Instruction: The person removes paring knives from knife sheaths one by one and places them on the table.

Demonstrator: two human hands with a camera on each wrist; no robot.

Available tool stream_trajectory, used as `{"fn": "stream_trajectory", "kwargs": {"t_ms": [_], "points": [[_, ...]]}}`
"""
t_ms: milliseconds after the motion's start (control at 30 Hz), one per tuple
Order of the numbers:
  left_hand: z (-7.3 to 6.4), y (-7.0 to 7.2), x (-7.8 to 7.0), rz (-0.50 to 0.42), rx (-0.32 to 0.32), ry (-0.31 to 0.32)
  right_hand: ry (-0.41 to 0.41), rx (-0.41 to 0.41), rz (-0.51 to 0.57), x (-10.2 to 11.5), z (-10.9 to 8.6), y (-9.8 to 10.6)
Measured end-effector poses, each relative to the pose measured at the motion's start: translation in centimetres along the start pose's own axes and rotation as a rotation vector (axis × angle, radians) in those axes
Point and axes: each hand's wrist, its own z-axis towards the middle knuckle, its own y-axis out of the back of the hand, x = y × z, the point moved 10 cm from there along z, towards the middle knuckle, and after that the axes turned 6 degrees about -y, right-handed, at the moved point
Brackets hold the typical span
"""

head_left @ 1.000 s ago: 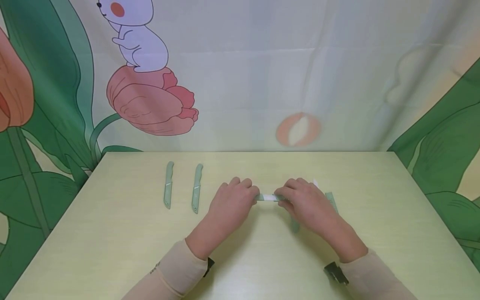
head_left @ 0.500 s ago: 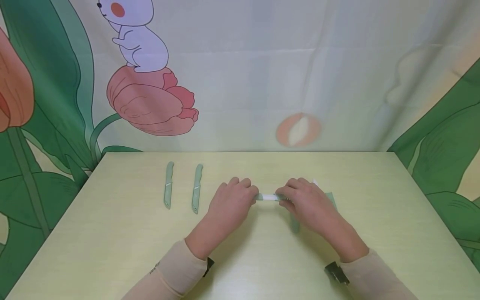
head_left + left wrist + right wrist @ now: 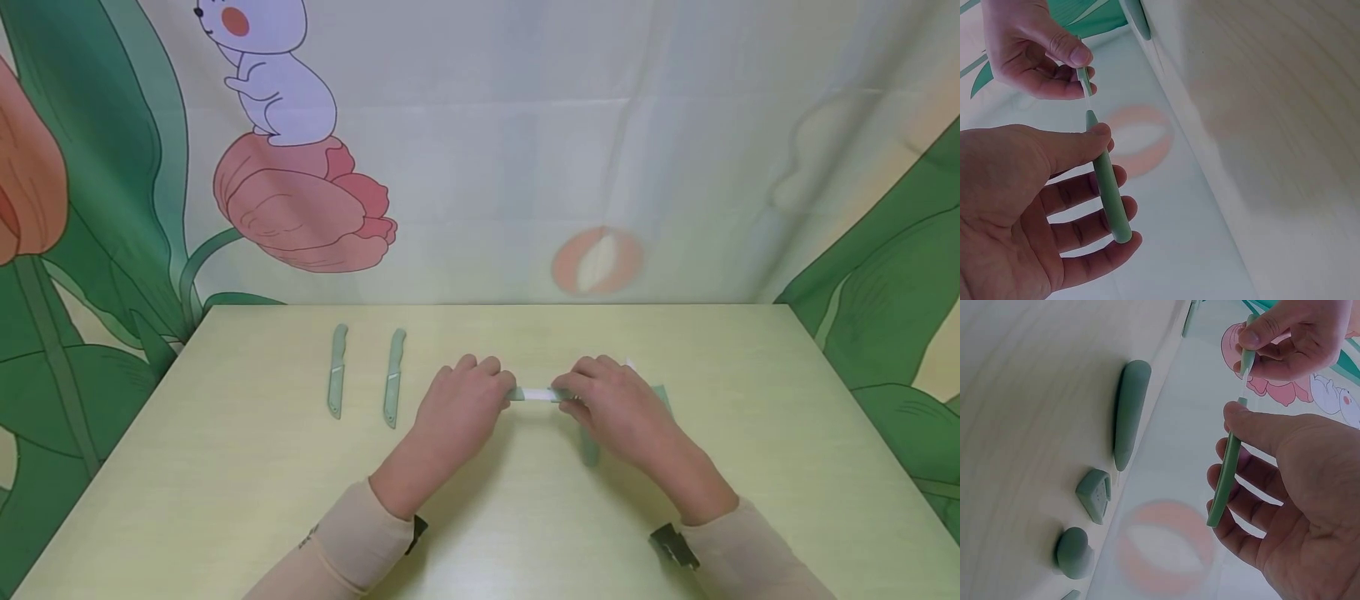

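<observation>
My left hand (image 3: 467, 404) pinches the green handle (image 3: 1110, 197) of a small knife between thumb and fingers. With its fingertips, my right hand (image 3: 618, 408) grips the knife's green sheath (image 3: 1227, 478). A short stretch of white blade (image 3: 537, 394) shows between the two parts, in line and level over the table. The blade's tip is hidden in the sheath. Below my right hand lies another green handle (image 3: 1132, 415), partly covered by that hand in the head view. Beside it is a separate green sheath (image 3: 664, 400), and a white blade tip (image 3: 631, 364) peeks out behind the knuckles.
Two sheathed green knives (image 3: 337, 371) lie side by side at the left of the pale table (image 3: 247, 467). A printed curtain (image 3: 480, 167) hangs behind the table's far edge. Dark clips (image 3: 673, 546) sit at both sleeve cuffs.
My hands have drawn very slightly apart, with a little more white blade between handle and sheath. The knives on the table have not moved.
</observation>
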Motion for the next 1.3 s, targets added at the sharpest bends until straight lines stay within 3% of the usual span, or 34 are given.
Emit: {"fn": "stream_trajectory", "kwargs": {"t_ms": [333,667,1300], "points": [[-0.04,0.17,0.0,0.002,-0.02,-0.002,0.018,-0.026,-0.006,-0.07,0.01,0.18],[0.0,-0.16,0.11,-0.021,0.014,0.015,0.014,-0.008,-0.004,-0.16,0.01,0.21],[-0.05,0.25,0.12,0.011,-0.02,0.005,0.008,0.002,-0.016,-0.45,0.05,0.18]]}}
